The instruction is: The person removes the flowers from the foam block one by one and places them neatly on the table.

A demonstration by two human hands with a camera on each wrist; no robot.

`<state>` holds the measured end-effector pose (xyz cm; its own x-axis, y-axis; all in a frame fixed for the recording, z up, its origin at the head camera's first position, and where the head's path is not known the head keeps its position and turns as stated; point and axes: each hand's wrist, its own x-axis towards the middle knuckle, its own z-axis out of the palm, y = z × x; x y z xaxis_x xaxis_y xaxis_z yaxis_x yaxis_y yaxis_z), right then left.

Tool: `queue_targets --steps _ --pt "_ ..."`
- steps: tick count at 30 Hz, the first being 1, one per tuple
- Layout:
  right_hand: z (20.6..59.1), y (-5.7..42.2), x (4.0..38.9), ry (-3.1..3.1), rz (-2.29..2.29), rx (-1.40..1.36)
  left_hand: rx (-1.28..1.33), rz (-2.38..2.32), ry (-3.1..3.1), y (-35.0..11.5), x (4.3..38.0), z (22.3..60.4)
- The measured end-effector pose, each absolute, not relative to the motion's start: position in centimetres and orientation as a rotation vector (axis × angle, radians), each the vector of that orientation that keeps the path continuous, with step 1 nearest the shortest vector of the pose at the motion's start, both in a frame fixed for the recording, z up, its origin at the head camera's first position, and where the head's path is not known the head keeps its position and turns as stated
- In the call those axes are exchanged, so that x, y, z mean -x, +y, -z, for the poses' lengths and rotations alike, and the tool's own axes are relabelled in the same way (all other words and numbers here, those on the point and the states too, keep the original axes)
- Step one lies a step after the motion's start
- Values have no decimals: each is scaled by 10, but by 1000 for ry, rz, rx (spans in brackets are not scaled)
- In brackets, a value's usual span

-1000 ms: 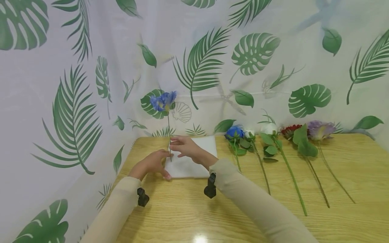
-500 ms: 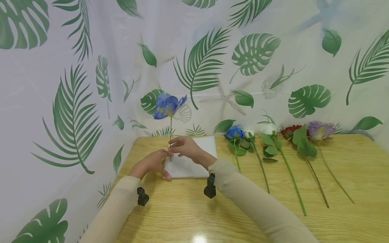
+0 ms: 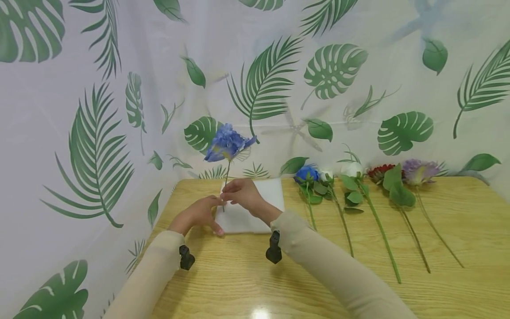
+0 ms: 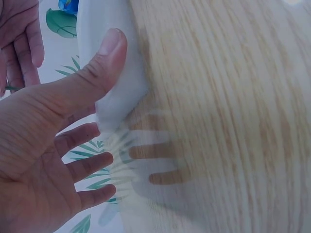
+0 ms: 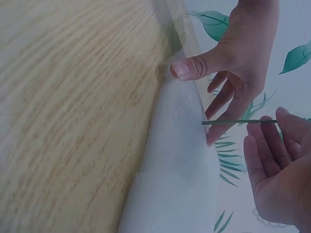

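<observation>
My right hand (image 3: 247, 199) pinches the thin stem of a blue artificial flower (image 3: 227, 144) between thumb and fingers. The bloom is ruffled and leans right above the hand. In the right wrist view the green stem (image 5: 238, 122) points toward a white foam slab (image 5: 170, 160), its bare lower end showing close over the slab. My left hand (image 3: 201, 215) is spread at the slab's left side, thumb at the near corner. Its fingers are straight and apart in the left wrist view, with the thumb (image 4: 104, 60) lying along the slab's edge.
To the right on the wooden table (image 3: 247, 274) lie several more artificial flowers: a blue rose (image 3: 307, 173), white ones (image 3: 352, 169), a red one (image 3: 380, 173) and a purple one (image 3: 422, 170), stems toward me. A leaf-printed white curtain (image 3: 259, 146) hangs close behind the table and at left.
The blue flower's bloom has swung right and a little lower, its stem now tilted. My right hand's fingers have drawn in around the stem. The left hand stays put.
</observation>
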<state>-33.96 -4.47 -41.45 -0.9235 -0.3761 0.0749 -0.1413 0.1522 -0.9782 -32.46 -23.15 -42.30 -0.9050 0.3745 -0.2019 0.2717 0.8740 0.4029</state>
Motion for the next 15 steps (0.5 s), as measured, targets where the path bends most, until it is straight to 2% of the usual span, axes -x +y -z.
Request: queue_targets --steps 15 --pt "413 -46 338 2269 1884 513 -495 -554 2766 -232 325 424"
